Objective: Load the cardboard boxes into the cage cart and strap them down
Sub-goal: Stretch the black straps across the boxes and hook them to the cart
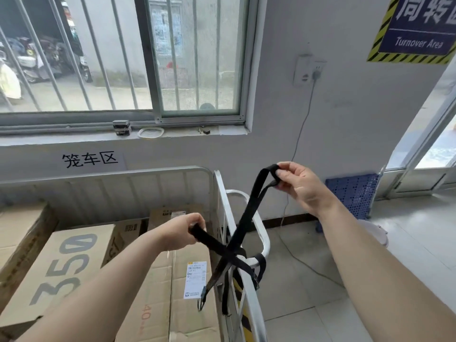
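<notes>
A black webbing strap [249, 211] crosses itself over the right side rail of the metal cage cart [223, 198]. My left hand [181, 232] grips one end low, above the boxes. Held higher and to the right, my right hand [299, 185] pinches a folded loop of the same strap. The strap's loose tails and a metal buckle [202, 296] hang down inside the rail. Several cardboard boxes fill the cart: one printed "350" [66, 265] on the left, and one with a white shipping label [177, 304] under my left forearm.
The cart stands against a white wall under a barred window [123, 58]. A blue perforated crate [352, 196] leans on the wall at right, with a white round object below it. A cable runs from a wall socket [309, 70] down to the tiled floor [308, 280].
</notes>
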### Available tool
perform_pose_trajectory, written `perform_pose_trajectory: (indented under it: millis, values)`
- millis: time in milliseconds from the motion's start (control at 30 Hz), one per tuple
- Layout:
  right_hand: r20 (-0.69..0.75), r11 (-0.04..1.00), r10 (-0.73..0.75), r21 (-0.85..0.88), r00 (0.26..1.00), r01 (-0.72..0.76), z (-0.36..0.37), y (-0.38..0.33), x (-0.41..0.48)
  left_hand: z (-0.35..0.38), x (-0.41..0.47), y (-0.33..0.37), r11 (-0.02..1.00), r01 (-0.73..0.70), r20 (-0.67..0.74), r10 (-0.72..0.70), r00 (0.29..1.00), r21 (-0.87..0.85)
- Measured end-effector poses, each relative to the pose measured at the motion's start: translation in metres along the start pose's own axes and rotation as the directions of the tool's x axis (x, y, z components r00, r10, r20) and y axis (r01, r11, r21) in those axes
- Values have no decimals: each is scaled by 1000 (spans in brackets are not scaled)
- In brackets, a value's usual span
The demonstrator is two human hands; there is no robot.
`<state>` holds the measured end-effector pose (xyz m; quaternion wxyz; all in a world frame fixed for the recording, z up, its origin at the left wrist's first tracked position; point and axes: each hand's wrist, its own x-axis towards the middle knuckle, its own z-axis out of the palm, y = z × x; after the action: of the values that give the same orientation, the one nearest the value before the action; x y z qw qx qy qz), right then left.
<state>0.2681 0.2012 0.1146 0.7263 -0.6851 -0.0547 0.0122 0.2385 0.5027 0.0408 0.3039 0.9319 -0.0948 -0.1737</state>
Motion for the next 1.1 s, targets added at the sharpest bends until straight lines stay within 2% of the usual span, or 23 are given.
perform_pose_trajectory:
  millis: [100,200,333,500,633,767,867,1100]
  values:
    - [-32,992,-92,87,995,95,-6,-35,6,8,-3,-16,990,128,38,-130,991,65]
    - [-56,971,-166,167,985,173,-9,-71,12,18,-7,-26,969,193,71,-205,976,153]
    - [-106,906,-268,309,958,288,-16,-120,17,34,-6,-44,935,184,12,-197,980,305]
    - [-118,827,-380,402,918,394,-20,-164,15,55,-5,-58,923,184,41,-209,977,337]
    - [-78,744,-444,523,893,416,-19,-188,10,68,-4,-58,922,197,86,-239,967,334]
    - [9,853,-390,381,921,357,-13,-179,15,76,-1,-59,934,208,192,-269,944,291]
    - [56,910,-300,318,952,267,-11,-155,20,80,1,-59,934,216,207,-280,937,285]
    - [52,923,-219,335,974,190,-7,-137,25,89,3,-67,926,256,212,-319,924,277]
